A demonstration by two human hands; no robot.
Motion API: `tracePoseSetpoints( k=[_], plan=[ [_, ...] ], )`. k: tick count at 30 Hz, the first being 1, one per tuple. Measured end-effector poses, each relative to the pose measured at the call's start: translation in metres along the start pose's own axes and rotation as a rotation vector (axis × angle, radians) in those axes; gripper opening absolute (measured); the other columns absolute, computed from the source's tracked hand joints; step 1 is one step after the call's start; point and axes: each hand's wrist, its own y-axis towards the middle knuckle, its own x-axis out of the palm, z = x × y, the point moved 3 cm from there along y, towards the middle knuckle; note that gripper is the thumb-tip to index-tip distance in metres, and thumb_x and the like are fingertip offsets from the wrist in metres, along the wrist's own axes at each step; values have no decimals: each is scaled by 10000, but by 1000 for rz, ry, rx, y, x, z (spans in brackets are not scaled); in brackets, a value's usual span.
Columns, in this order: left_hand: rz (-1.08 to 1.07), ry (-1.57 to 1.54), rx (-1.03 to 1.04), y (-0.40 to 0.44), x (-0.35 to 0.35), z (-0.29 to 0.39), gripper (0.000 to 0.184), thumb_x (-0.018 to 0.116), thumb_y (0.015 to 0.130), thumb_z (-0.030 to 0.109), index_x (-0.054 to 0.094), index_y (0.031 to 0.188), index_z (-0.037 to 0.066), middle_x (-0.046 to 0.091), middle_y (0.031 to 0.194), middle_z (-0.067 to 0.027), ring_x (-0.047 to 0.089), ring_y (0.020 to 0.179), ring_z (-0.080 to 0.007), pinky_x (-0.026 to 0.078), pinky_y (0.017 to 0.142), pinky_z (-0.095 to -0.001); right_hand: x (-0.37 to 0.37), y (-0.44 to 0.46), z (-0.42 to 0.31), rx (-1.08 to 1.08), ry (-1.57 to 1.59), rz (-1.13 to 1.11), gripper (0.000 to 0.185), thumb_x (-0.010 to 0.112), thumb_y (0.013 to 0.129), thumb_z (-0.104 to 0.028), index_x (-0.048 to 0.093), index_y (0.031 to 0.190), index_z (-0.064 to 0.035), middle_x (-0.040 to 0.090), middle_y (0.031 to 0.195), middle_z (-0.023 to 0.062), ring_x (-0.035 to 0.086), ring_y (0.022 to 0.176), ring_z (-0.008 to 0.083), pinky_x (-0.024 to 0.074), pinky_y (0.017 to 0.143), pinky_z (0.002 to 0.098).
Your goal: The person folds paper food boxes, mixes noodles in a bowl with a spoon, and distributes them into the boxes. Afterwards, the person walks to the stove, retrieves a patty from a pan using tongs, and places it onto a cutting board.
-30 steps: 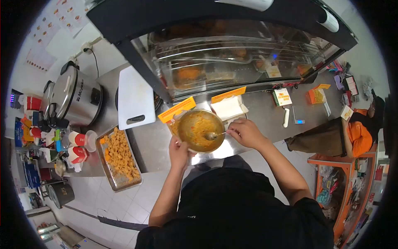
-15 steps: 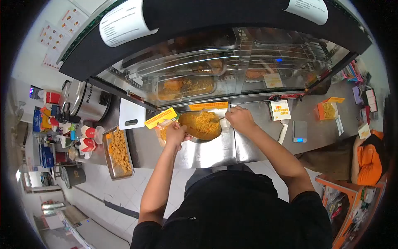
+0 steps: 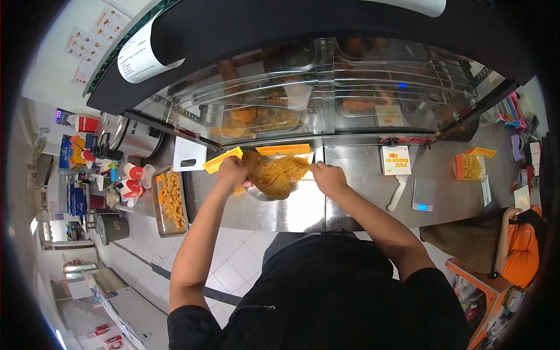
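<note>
Head | bowl (image 3: 269,178) tilted, mouth rightward | left hand (image 3: 233,174): holding it | right hand (image 3: 330,179): pinched narrow

Operator: State obscured items, center of frame.
Technician: Tilted, sauce-coated metal bowl (image 3: 273,181): contents blurred. It covers part of the carton with the dotted orange flap (image 3: 284,150). Left hand (image 3: 233,173): some fingers hidden. Right hand (image 3: 330,178): item at its fingertips too small to identify.
Operator: Upper frame?
Technician: Black-framed glass display cabinet (image 3: 326,125): top cut off by the frame edge; food inside blurred by reflections. Curled white paper sheet (image 3: 137,57), upper left: print mostly illegible.
Operator: Right side?
Technician: Gray digital scale (image 3: 423,192): reading illegible. Person in orange shirt (image 3: 521,251): partly lost in the dark border.
</note>
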Motion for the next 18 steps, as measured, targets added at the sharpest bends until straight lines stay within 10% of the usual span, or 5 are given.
tracePoseSetpoints(
  k=[5,9,18],
  plan=[
    [-25,-86,32,5,8,-8,207,725,799,51,530,830,-12,667,749,-149,708,534,-241,590,461,-311,4,0,-26,-352,143,58,202,550,872,-79,610,1064,-93,627,942,78,697,822,284,572,628,422],
    [-53,-66,30,-5,11,-10,243,736,807,55,496,809,16,652,722,-148,699,522,-243,581,438,-307,16,3,-8,-63,50,-167,206,536,895,-84,644,1069,-113,631,938,85,695,842,288,575,684,439],
    [-42,-102,48,-6,9,-18,283,724,828,34,445,785,54,607,673,-116,671,493,-223,573,417,-303,22,0,-22,-169,31,47,149,582,856,-97,615,998,-67,615,891,82,685,813,279,576,649,415]
  ],
)
